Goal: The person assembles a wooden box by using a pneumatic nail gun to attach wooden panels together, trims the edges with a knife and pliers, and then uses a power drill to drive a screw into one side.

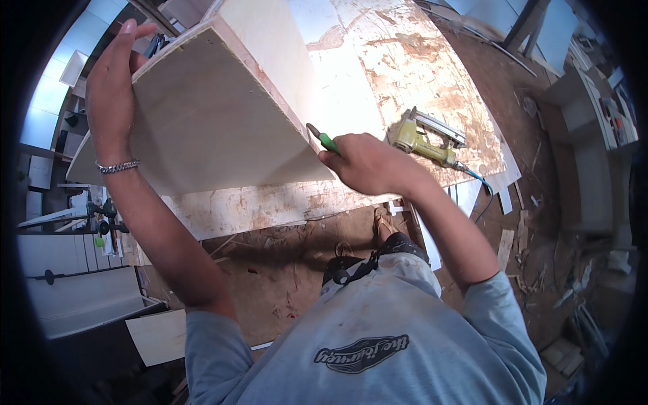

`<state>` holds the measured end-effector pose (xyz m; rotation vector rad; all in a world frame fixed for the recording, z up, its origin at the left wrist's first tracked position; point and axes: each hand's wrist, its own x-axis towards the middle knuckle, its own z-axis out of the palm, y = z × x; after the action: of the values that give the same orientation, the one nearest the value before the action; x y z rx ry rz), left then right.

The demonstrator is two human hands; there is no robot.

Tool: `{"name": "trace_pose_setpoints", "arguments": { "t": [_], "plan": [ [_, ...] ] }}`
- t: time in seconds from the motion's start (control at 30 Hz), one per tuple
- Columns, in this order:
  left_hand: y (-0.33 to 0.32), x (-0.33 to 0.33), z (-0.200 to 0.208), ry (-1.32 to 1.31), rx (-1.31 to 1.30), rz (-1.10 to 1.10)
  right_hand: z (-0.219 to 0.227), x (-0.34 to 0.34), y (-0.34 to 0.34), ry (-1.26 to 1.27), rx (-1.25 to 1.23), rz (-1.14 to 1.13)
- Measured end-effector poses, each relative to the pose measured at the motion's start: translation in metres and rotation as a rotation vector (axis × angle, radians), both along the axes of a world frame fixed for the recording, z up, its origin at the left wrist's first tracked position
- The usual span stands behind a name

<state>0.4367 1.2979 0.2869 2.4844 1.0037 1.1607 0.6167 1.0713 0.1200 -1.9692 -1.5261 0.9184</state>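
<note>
A large wooden box-like cabinet piece (202, 115) stands tilted on the worktable, its broad grey-white panel facing me. At its upper left edge, my left hand (111, 88) holds the panel; some fingers reach over the rim and are partly hidden behind it. A bracelet circles that wrist. My right hand (371, 164) is closed round a green-handled tool (327, 141) that looks like pliers. Its dark metal head is against or very near the right edge of the cabinet piece; exact contact is hard to tell. Right of this hand lies a yellow-green nail gun (422, 142).
The worktable (398, 61) has a worn, peeling top, brightly lit beside the cabinet piece. A blue air hose (480, 181) runs from the nail gun over the table's edge. Wood offcuts litter the brown floor (270, 283). An unfinished cabinet (584, 148) stands at the right.
</note>
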Motion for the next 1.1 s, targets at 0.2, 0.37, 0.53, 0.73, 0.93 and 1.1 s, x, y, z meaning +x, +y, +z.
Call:
{"name": "trace_pose_setpoints", "arguments": {
  "t": [0.2,0.37,0.53,0.73,0.93,1.1],
  "plan": [
    [0.003,-0.005,0.004,0.041,0.097,0.057,0.029,0.032,0.022,0.097,-0.242,0.197],
    [0.003,-0.009,0.003,0.044,0.11,0.067,0.049,0.044,0.037,0.135,-0.4,0.296],
    [0.0,-0.006,-0.003,0.025,0.099,0.038,0.045,0.046,0.039,0.085,-0.444,0.268],
    [-0.004,-0.009,-0.002,0.026,0.117,-0.011,0.024,0.036,0.025,-0.071,-0.286,0.216],
    [-0.008,-0.004,0.003,0.031,0.072,0.04,0.016,0.03,0.017,-0.05,-0.145,0.16],
    [0.012,-0.003,-0.002,0.076,0.127,0.031,0.019,0.029,0.019,0.012,-0.162,0.152]
  ]
}}
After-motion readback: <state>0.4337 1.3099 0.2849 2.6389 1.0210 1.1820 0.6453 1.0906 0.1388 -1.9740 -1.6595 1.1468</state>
